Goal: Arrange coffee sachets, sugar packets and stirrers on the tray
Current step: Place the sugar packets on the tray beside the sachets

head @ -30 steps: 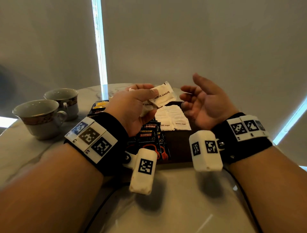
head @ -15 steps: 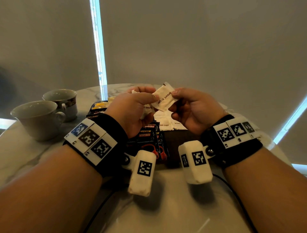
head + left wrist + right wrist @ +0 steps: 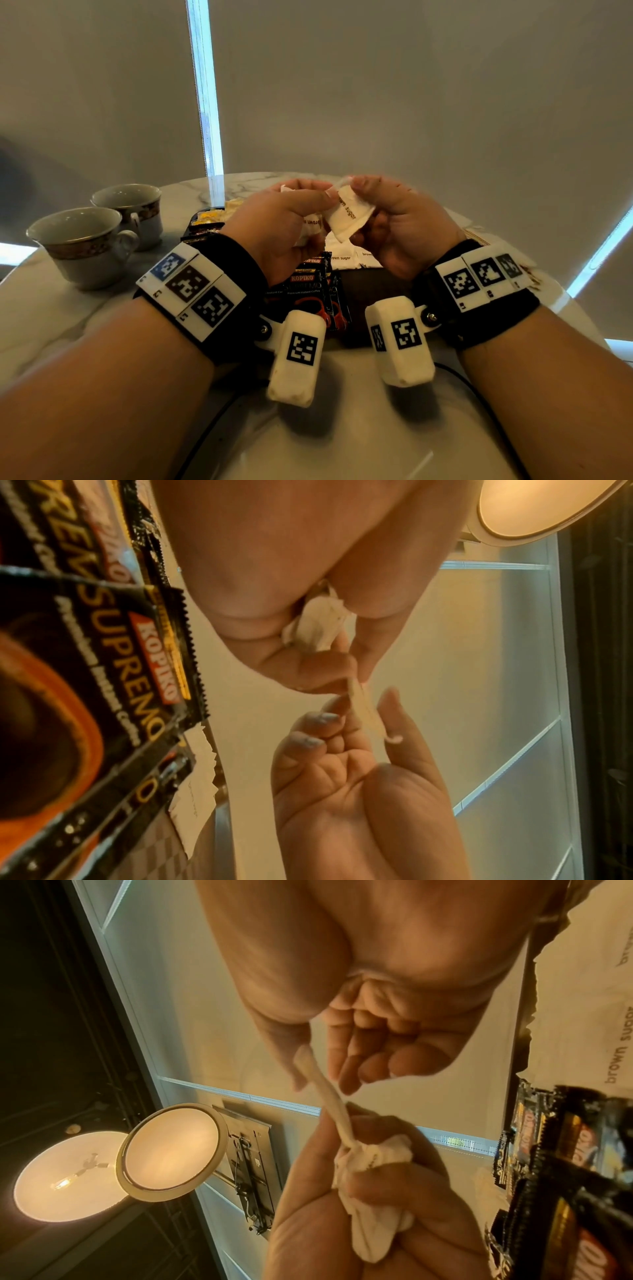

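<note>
Above the tray, both hands pinch one brown sugar packet: left hand also clutches more packets, right hand grips its far edge.

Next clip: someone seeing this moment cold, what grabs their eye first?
Both hands meet above the tray: the right hand pinches a white brown sugar packet at its top, while the left hand grips a bunch of more packets. Beneath them lie black Kopiko coffee sachets and flat sugar packets; two teacups stand at the table's left.
</note>
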